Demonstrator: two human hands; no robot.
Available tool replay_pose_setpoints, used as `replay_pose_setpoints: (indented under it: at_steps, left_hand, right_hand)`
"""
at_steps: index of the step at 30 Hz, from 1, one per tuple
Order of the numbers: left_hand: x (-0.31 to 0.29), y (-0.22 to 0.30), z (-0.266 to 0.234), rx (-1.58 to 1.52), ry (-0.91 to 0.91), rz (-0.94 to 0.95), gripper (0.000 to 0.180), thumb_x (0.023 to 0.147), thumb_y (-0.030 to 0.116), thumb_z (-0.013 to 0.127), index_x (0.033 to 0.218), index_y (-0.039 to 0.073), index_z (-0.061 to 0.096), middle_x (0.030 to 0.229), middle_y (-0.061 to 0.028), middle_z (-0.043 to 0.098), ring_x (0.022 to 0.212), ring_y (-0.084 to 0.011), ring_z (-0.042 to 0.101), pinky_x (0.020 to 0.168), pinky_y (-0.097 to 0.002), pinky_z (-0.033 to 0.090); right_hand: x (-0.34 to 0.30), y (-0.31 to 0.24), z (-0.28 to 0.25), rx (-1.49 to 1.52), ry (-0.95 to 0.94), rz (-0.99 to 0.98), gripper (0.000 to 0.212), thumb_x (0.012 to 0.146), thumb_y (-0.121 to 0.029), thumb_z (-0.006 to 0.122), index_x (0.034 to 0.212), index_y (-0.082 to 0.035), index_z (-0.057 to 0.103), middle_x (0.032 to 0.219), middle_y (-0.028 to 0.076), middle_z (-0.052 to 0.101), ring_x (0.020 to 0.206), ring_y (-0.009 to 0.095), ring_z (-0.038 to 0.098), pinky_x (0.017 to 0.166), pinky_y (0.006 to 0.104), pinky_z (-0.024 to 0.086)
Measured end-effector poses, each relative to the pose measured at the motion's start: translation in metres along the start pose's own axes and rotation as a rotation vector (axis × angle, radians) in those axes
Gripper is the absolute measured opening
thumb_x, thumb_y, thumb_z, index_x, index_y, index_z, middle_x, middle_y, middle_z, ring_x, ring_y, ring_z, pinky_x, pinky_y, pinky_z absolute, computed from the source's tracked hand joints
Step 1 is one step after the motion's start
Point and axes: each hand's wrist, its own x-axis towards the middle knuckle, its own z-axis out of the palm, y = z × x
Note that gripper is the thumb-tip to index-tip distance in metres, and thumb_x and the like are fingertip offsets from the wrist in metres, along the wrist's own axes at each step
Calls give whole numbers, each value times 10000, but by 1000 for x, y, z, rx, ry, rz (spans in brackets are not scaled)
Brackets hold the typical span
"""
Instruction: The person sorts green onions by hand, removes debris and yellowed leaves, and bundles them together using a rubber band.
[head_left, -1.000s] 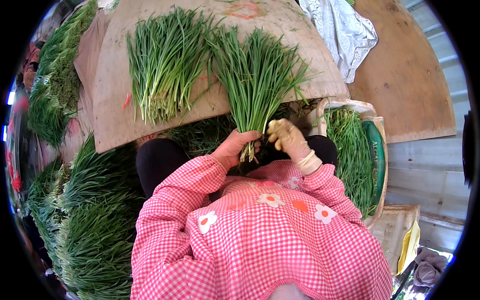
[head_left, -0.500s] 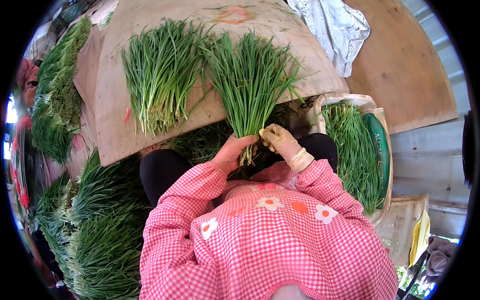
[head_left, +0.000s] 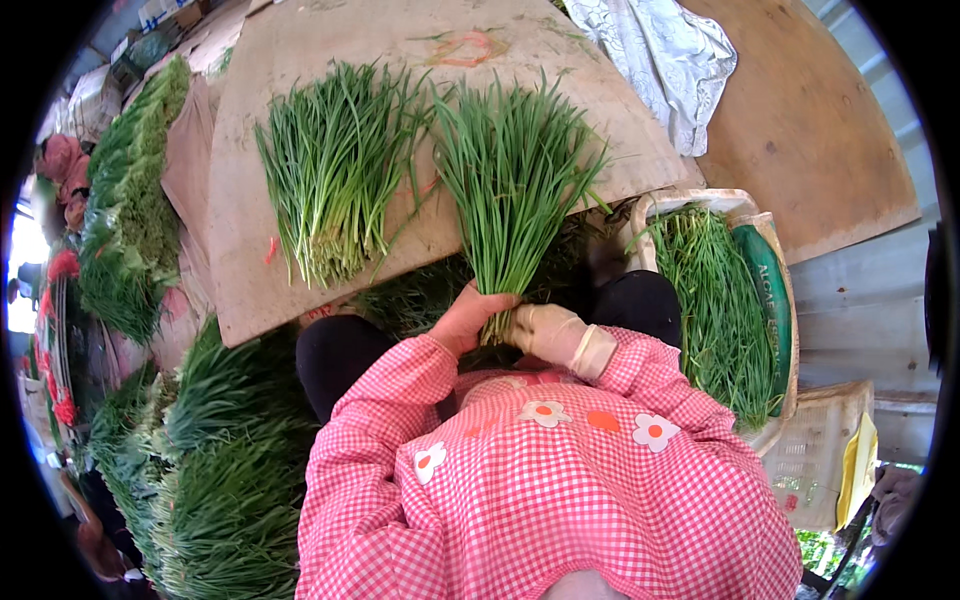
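Observation:
A bunch of garlic chives (head_left: 510,190) fans out upward from my hands, its leaf tips over the board. My left hand (head_left: 472,318) is wrapped round the pale lower stalks. My right hand (head_left: 548,334), in a thin cream glove, is closed against the stalk ends from the right, just below the left hand's fingertips; its own fingertips are partly hidden by the stalks. Another bunch of garlic chives (head_left: 340,170) lies on the wooden board (head_left: 240,200), left of the held one, cut ends toward me.
Stacked chives (head_left: 230,490) rise at my lower left, with more chives (head_left: 135,200) farther off. A white crate (head_left: 646,206) of loose chives stands at my right, a green bag inside it. White patterned cloth (head_left: 670,60) and orange-red ties (head_left: 465,47) lie at the back. Another person's sleeve (head_left: 62,165) shows far left.
My right hand has moved down from the bunch's right edge to the stalk ends, its fingers going from a pinch to closed against them. The view has shifted slightly.

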Motion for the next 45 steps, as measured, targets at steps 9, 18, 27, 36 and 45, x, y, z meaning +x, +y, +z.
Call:
replay_pose_setpoints:
  at_steps: [9,18,27,36,45]
  left_hand:
    - [-69,24,21,577,105,66,418,714,1,665,1109,28,530,941,-28,608,799,-119,579,678,-261,483]
    - [-131,42,36,403,104,-25,221,760,50,639,972,33,578,757,-30,594,604,-124,570,556,-254,469]
    - [-120,19,-3,293,155,20,170,749,59,632,902,28,564,638,-26,542,537,-124,527,492,-261,423]
    - [-104,9,-7,175,114,130,392,730,11,635,1099,63,515,811,-16,568,567,-93,520,484,-242,428]
    - [-100,2,-12,351,186,147,428,722,16,666,1122,61,518,872,0,591,666,-87,543,591,-232,453]
  right_hand:
    - [7,-8,-61,214,656,-161,1011,608,-436,783,1373,-42,252,997,170,550,727,223,553,701,299,465]
    - [14,15,-69,648,501,33,125,826,-188,620,849,-75,572,676,-18,544,511,50,424,455,221,384]
    - [-29,70,-148,-583,573,-153,519,752,-168,606,1243,-64,473,1096,150,570,1018,305,541,853,398,408]
    - [-142,-122,-150,140,-408,-606,513,720,-156,634,1195,-2,518,978,115,590,815,171,577,714,274,444]
    - [-135,-125,-139,134,-457,-650,509,729,-207,633,1180,1,522,987,131,589,847,198,570,741,293,438]
